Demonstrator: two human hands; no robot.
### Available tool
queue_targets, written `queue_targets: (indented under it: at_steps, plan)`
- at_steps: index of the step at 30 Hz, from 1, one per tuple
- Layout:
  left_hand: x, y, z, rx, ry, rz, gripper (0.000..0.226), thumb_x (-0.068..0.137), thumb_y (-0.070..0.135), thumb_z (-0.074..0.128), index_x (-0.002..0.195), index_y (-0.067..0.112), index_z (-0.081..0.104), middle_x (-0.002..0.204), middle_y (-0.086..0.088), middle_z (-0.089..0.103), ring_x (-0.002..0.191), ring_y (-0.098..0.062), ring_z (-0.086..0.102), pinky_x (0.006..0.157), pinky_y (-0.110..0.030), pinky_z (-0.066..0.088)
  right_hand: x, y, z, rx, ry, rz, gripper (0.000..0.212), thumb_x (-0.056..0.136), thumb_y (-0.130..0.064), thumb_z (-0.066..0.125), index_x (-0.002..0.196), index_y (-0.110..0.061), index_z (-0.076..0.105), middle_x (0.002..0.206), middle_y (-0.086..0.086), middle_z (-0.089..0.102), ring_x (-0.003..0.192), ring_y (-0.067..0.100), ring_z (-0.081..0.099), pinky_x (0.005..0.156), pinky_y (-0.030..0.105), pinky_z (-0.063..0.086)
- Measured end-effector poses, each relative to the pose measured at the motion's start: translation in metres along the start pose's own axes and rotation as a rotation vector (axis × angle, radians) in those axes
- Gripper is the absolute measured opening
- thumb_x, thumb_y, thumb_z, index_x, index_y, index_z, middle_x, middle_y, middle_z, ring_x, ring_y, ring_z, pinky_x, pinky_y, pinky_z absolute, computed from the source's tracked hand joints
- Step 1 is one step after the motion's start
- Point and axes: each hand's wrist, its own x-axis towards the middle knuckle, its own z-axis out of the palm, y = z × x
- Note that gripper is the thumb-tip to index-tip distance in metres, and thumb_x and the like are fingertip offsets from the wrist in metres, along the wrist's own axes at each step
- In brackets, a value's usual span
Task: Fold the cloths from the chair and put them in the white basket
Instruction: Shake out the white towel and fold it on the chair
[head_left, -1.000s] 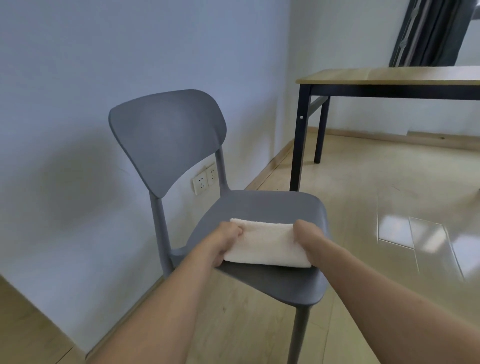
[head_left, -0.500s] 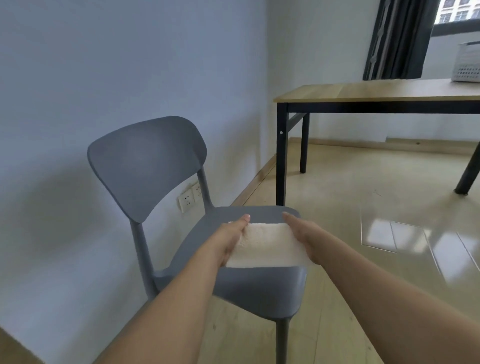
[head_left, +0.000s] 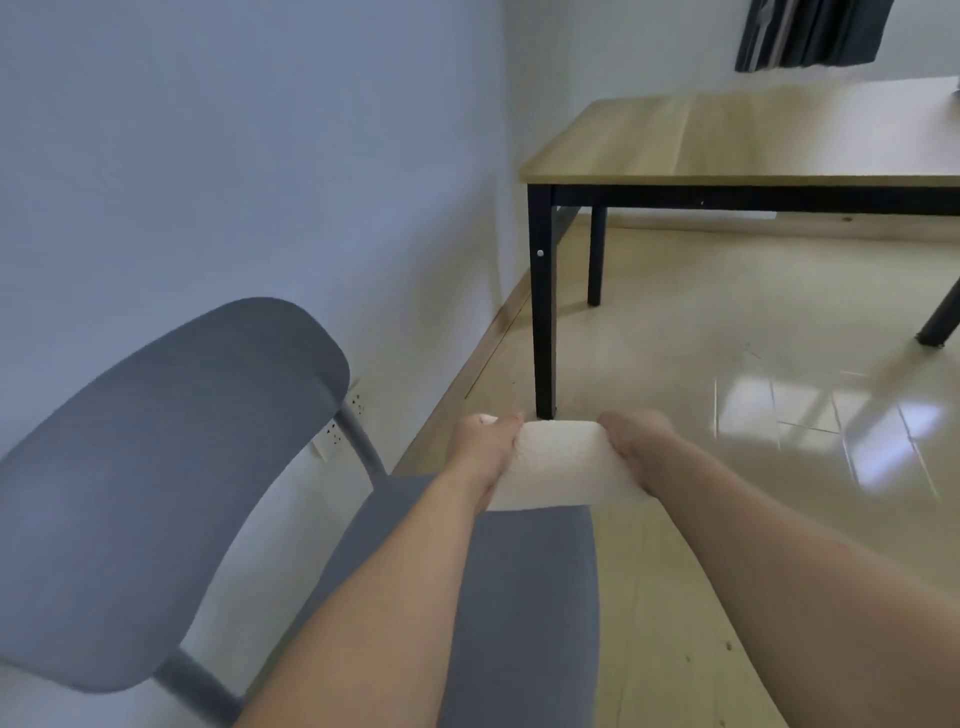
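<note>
A folded white cloth (head_left: 563, 465) hangs in the air past the front edge of the grey chair (head_left: 524, 597). My left hand (head_left: 485, 449) grips its left end and my right hand (head_left: 636, 444) grips its right end, fingers curled round the fabric. The chair's seat below my arms is bare, and its backrest fills the lower left. The white basket is out of sight; only a small grey sliver shows at the right edge of the table top.
A wooden table (head_left: 727, 140) with black legs stands ahead to the right, its near leg (head_left: 543, 322) just beyond the cloth. A pale wall runs along the left with sockets (head_left: 337, 431) behind the chair. Glossy floor spreads right. A dark curtain (head_left: 810, 31) hangs above.
Both hands have lifted the folded cloth off the chair seat and carried it forward toward the table. The view has risen and come closer to the table.
</note>
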Motion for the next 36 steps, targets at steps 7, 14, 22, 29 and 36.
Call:
queue_targets:
  at_steps: [7,14,22,29,36]
  plan:
    - [-0.098,0.201,-0.014,0.034,0.051,-0.041,0.033,0.087,0.046,0.059,0.083,0.013,0.054,0.082,-0.01,0.058,0.078,-0.026,0.057,0.074,-0.038,0.05,-0.122,-0.163,-0.102,-0.038,0.002,0.036,0.018,0.09,-0.019,0.051,0.093,-0.002,0.056,0.074,0.009,0.052,0.063,0.024,0.05,0.058,0.026,0.04]
    - [-0.224,0.342,-0.003,0.021,0.089,-0.143,0.031,0.087,0.043,0.045,0.085,0.013,0.054,0.085,-0.008,0.056,0.081,-0.026,0.055,0.073,-0.039,0.047,-0.246,-0.26,-0.209,-0.108,0.043,0.025,0.025,0.092,-0.028,0.044,0.097,-0.006,0.054,0.077,0.007,0.05,0.074,0.025,0.051,0.071,0.029,0.04]
    - [-0.238,0.379,0.04,0.01,-0.026,-0.076,0.024,0.09,0.037,0.045,0.083,0.014,0.05,0.076,-0.007,0.049,0.075,-0.023,0.047,0.067,-0.036,0.041,-0.248,-0.27,-0.271,-0.151,0.067,-0.016,0.033,0.092,-0.028,0.044,0.11,-0.002,0.054,0.101,0.014,0.053,0.089,0.032,0.052,0.077,0.033,0.042]
    - [-0.229,0.42,0.131,0.031,0.06,-0.064,0.025,0.084,0.039,0.049,0.069,0.019,0.049,0.067,-0.005,0.051,0.069,-0.024,0.052,0.066,-0.034,0.042,-0.196,-0.294,-0.359,-0.177,0.042,-0.083,0.043,0.09,-0.033,0.047,0.114,0.001,0.058,0.108,0.016,0.06,0.101,0.034,0.058,0.087,0.035,0.047]
    - [-0.233,0.47,0.253,-0.005,0.206,-0.025,0.035,0.089,0.029,0.05,0.057,0.018,0.042,0.052,0.001,0.043,0.052,-0.018,0.043,0.054,-0.027,0.034,-0.142,-0.316,-0.476,-0.194,-0.013,-0.109,0.03,0.089,-0.033,0.049,0.099,-0.005,0.055,0.095,0.011,0.061,0.087,0.031,0.06,0.073,0.03,0.045]
